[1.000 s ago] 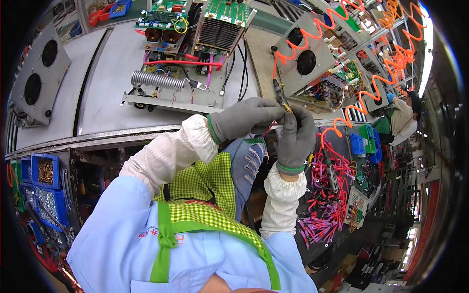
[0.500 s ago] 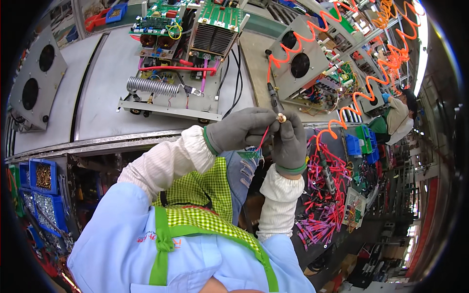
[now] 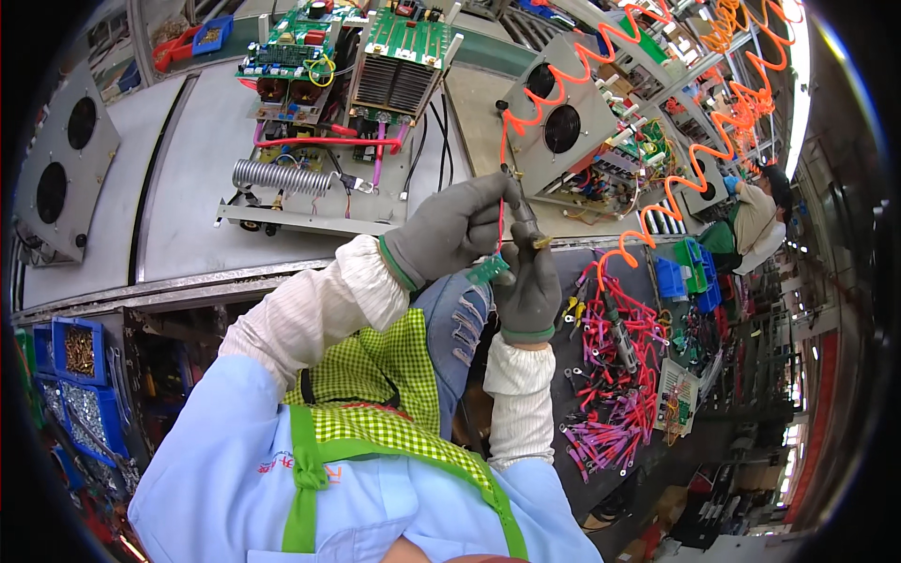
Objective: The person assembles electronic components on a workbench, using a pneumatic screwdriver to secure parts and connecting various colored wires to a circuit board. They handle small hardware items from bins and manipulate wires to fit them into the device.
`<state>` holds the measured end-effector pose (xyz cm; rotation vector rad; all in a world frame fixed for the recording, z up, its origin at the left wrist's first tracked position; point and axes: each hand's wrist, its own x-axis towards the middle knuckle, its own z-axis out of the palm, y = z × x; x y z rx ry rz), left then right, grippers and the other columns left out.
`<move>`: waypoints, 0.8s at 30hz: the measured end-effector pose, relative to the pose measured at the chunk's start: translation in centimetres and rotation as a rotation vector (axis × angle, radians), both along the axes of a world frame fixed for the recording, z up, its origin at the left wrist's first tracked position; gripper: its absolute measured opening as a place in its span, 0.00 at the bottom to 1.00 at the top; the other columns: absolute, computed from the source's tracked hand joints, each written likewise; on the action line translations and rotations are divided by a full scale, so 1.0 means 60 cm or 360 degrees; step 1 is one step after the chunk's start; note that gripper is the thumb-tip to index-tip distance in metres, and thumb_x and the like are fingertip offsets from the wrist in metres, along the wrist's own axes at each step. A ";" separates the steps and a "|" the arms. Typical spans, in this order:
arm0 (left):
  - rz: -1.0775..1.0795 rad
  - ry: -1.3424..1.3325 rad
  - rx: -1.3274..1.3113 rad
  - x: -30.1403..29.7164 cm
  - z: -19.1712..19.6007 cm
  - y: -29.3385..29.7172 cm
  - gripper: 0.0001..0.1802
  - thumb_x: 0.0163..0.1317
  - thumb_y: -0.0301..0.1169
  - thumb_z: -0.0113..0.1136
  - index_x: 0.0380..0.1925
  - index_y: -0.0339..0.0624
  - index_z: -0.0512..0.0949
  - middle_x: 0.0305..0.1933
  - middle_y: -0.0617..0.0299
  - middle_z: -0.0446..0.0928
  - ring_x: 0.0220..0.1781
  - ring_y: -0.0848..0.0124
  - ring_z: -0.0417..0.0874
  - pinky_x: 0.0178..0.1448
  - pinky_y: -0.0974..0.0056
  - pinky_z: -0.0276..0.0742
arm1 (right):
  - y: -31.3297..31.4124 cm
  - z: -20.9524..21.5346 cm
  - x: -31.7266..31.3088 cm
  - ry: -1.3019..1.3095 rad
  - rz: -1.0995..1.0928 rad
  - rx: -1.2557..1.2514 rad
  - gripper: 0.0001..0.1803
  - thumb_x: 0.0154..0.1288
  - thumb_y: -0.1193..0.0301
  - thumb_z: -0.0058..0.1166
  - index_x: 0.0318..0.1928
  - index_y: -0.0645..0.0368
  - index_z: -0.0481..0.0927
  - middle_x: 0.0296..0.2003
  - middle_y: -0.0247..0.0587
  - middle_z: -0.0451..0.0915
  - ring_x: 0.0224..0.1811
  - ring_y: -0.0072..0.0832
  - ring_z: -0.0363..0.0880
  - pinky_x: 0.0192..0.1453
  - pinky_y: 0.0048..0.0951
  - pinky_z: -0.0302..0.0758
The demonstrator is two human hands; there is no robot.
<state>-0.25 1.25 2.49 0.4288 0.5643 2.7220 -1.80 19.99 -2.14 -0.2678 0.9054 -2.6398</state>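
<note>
My left hand (image 3: 450, 230), in a grey glove, is closed, its fingertips pinching a thin red wire (image 3: 501, 225). The wire runs down to a small green piece (image 3: 488, 270) between my hands, possibly a little circuit board. My right hand (image 3: 530, 296), also gloved, is closed with a small brass fastener (image 3: 542, 242) at its fingertips. A dark pen-shaped driver (image 3: 526, 214) on an orange coiled hose (image 3: 587, 61) reaches down to those fingers; whether they grip it, I cannot make out. Beyond my hands stands an open electronic chassis (image 3: 310, 214) with green boards, a heatsink and a silver coil.
Red and purple cables (image 3: 615, 422) lie heaped on the dark surface to the right, with a second driver (image 3: 621, 342) on top. Grey fan panels (image 3: 70, 169) stand left and right. Blue bins (image 3: 80, 352) hold fasteners at left. A co-worker (image 3: 751, 220) is at far right.
My hands have drawn apart. The left fingertips have risen with the red wire, and the green piece now shows. My right hand has moved slightly left and down, still with the brass fastener.
</note>
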 end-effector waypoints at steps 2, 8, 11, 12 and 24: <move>-0.0022 -0.0126 0.0059 -0.007 0.006 0.003 0.15 0.79 0.39 0.39 0.41 0.44 0.72 0.18 0.76 0.48 0.16 0.82 0.50 0.19 0.74 0.51 | 0.011 -0.008 0.002 0.0076 0.0142 -0.0069 0.21 0.69 0.62 0.52 0.60 0.55 0.73 0.42 0.36 0.76 0.38 0.25 0.72 0.39 0.28 0.71; -0.0072 -0.0109 0.0239 -0.022 0.016 0.022 0.12 0.78 0.36 0.42 0.40 0.42 0.71 0.18 0.75 0.50 0.16 0.83 0.52 0.20 0.77 0.53 | 0.012 0.006 0.045 0.0156 0.0071 0.0622 0.27 0.60 0.64 0.58 0.59 0.60 0.72 0.35 0.33 0.73 0.26 0.16 0.64 0.26 0.17 0.61; -0.0044 -0.0108 0.0193 -0.018 0.018 0.034 0.12 0.77 0.35 0.41 0.46 0.39 0.71 0.20 0.75 0.51 0.17 0.83 0.52 0.21 0.77 0.51 | 0.008 0.025 0.065 0.0459 -0.0234 0.1119 0.14 0.68 0.66 0.57 0.49 0.61 0.78 0.28 0.27 0.73 0.21 0.10 0.62 0.23 0.16 0.57; 0.0004 -0.0072 0.0093 -0.018 0.020 0.034 0.13 0.77 0.36 0.41 0.48 0.39 0.72 0.20 0.75 0.51 0.17 0.83 0.52 0.20 0.77 0.50 | 0.008 0.032 0.068 0.0479 -0.0319 0.1227 0.12 0.69 0.67 0.57 0.47 0.62 0.79 0.27 0.26 0.74 0.21 0.09 0.62 0.23 0.16 0.57; 0.0041 -0.0092 -0.0118 -0.016 0.006 0.005 0.21 0.74 0.33 0.42 0.62 0.36 0.70 0.18 0.75 0.49 0.15 0.83 0.54 0.16 0.75 0.48 | 0.090 0.061 0.059 0.0453 -0.0708 0.1029 0.08 0.69 0.69 0.55 0.43 0.60 0.76 0.20 0.24 0.68 0.15 0.10 0.60 0.17 0.16 0.57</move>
